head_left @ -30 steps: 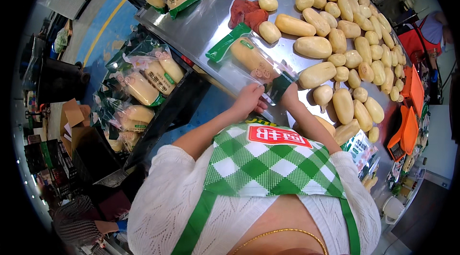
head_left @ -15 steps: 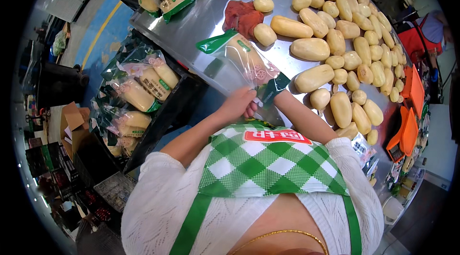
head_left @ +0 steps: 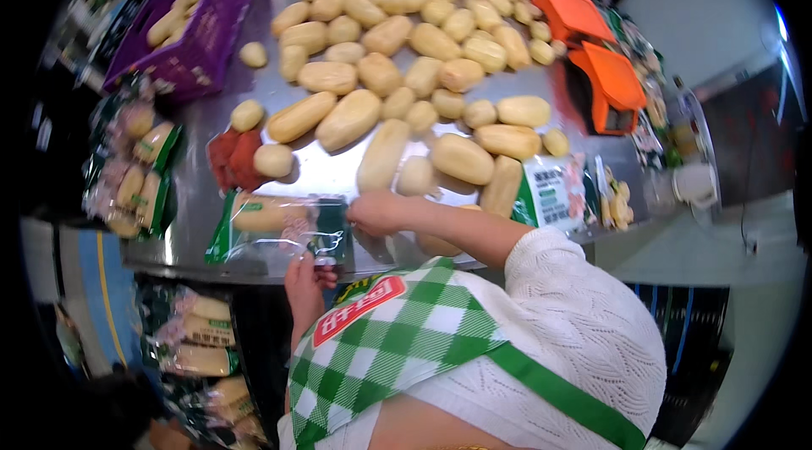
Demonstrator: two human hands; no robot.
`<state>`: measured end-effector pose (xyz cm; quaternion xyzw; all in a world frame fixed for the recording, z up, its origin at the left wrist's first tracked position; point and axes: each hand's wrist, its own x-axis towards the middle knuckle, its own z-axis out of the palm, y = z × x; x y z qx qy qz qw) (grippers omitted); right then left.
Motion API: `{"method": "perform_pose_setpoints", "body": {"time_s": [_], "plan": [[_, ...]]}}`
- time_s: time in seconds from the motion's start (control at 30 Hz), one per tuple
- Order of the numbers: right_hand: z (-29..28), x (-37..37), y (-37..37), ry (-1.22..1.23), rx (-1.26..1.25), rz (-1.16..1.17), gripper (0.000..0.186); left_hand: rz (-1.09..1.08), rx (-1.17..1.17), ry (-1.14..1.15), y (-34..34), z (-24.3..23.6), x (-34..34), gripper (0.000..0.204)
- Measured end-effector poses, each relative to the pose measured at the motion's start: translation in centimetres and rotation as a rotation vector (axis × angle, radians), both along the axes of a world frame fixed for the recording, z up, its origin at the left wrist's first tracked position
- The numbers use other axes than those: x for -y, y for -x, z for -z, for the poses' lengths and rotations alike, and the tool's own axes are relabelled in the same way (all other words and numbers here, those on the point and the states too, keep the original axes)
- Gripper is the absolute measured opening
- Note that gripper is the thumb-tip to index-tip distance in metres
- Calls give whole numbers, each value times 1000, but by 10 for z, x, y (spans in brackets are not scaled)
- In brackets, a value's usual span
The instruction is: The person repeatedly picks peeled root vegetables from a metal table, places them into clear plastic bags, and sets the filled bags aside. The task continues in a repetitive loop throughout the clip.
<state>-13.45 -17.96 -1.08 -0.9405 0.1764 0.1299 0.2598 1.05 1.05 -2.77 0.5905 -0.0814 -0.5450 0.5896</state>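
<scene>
A clear plastic bag with green ends (head_left: 275,228) lies on the steel table (head_left: 334,175) near its front edge, with one pale peeled root inside. My left hand (head_left: 306,277) pinches the bag's open end from below. At the same end, my right hand (head_left: 376,213) grips the top edge. Many loose pale roots (head_left: 406,69) cover the table beyond the bag.
A purple crate (head_left: 190,35) with roots stands at the far left. Filled bags (head_left: 139,175) lie left of the table and more (head_left: 199,348) sit below it. Orange tools (head_left: 605,82) and a stack of empty bags (head_left: 550,192) lie at the right. A red cloth (head_left: 233,158) sits by the bag.
The view has swung round, so the table now lies across the picture. Both hands stay at the bag's open end, and the bag now lies flat near the table's front edge.
</scene>
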Motion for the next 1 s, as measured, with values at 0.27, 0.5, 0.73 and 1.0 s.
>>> {"method": "perform_pose_setpoints", "body": {"time_s": [0.27,0.5,0.73,1.0], "plan": [[-189,-42,-6,152,1354,-183,26,47,30,-76,-2,5,5,20],[-48,19,108,26,748,548,16,-40,93,25,20,-9,11,20],[-19,57,234,237,589,813,18,-217,231,-100,47,-7,6,20],[-4,133,327,329,641,976,19,-342,373,-223,73,12,-2,25]]}}
